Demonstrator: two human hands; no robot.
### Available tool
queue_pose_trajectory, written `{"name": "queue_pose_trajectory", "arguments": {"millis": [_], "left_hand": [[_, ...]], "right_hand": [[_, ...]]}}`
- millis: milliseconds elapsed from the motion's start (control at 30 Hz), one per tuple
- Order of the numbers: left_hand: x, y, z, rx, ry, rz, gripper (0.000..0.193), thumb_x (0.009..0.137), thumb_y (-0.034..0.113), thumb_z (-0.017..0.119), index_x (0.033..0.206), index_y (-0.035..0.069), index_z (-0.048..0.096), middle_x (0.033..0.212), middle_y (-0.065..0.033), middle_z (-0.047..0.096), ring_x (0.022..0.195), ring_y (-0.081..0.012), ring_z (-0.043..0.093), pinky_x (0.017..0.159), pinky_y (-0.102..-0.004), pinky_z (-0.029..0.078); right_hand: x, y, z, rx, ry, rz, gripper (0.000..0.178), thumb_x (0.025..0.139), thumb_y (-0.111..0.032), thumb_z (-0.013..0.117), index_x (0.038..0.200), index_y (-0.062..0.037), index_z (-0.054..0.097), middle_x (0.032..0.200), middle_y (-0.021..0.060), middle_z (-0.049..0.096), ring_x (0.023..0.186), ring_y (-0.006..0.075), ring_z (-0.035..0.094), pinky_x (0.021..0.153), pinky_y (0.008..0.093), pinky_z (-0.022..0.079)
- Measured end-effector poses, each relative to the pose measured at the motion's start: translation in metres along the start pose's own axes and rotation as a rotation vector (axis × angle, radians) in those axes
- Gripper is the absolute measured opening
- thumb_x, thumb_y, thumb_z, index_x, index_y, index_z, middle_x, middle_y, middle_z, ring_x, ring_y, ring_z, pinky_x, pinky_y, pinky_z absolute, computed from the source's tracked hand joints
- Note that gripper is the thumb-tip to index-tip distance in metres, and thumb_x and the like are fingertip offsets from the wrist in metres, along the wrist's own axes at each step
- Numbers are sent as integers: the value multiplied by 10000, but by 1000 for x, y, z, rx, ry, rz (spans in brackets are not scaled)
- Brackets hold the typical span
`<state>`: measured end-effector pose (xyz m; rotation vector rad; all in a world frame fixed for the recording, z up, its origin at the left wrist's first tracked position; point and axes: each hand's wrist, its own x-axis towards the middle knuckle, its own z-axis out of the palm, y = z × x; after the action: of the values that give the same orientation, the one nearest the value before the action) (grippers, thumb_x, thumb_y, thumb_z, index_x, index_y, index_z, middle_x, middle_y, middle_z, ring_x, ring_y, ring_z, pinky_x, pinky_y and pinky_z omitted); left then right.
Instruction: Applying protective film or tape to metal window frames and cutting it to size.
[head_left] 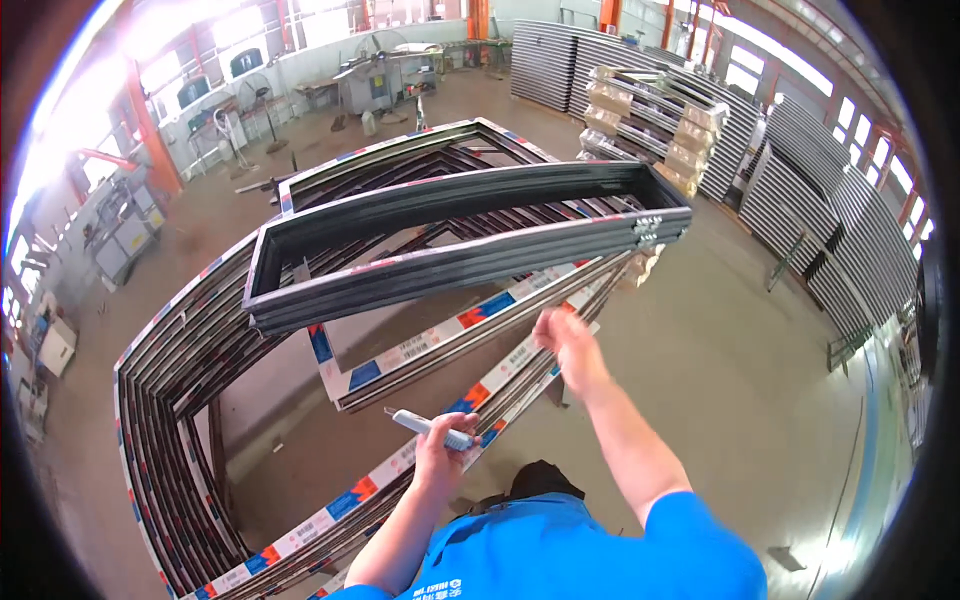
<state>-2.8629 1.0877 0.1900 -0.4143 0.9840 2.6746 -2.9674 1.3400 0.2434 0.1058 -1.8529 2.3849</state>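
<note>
A slim light-grey utility knife [411,421] is gripped in my left hand [437,458], its narrow tip pointing away to the left. My right hand [574,348] reaches forward with its fingers out and nothing visible in it. It hovers over or beside the right end of the large stacked frames [340,505], whose edges wear white, red and blue film; I cannot tell if it touches them. Across that stack lies a pile of narrow dark rectangular frames [450,268], with pale handwritten marks near its right end. A smaller film-covered frame [415,347] sits beneath the dark pile.
More frames with cardboard-wrapped ends [690,150] stand beyond to the right. Tall stacks of grey profiled panels [800,200] line the right side. Machines [125,235] stand along the left, and a saw-like machine [370,85] and a standing fan [258,100] are at the back.
</note>
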Motion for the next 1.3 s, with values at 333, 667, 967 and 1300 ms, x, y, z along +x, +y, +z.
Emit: {"name": "queue_pose_trajectory", "arguments": {"millis": [333,667,967,1300], "left_hand": [[168,58,38,-296,460,360,287,927,341,647,882,98,502,1020,-139,627,877,-224,618,817,-392,564],[294,58,71,-268,691,386,312,879,306,713,1041,64,600,948,-49,641,826,-184,599,737,-337,525],[307,43,84,-289,624,436,156,932,166,646,996,25,619,947,-56,648,896,-176,628,861,-379,556],[179,7,104,-223,650,693,99,928,100,609,909,55,523,920,-154,631,877,-194,627,875,-428,548]], "right_hand": [[453,47,-82,495,816,351,673,918,-546,498,1327,-17,425,1245,199,503,1053,363,559,904,536,474],[552,125,-50,581,969,342,794,889,-674,379,1132,23,673,1172,153,666,1062,334,638,987,452,479],[580,156,-62,411,1162,428,761,868,-630,475,1117,67,654,1225,206,621,1065,379,613,982,440,465],[531,34,-25,729,912,266,685,837,-641,415,1257,-127,586,1308,99,589,1212,328,527,1040,540,367]]}}
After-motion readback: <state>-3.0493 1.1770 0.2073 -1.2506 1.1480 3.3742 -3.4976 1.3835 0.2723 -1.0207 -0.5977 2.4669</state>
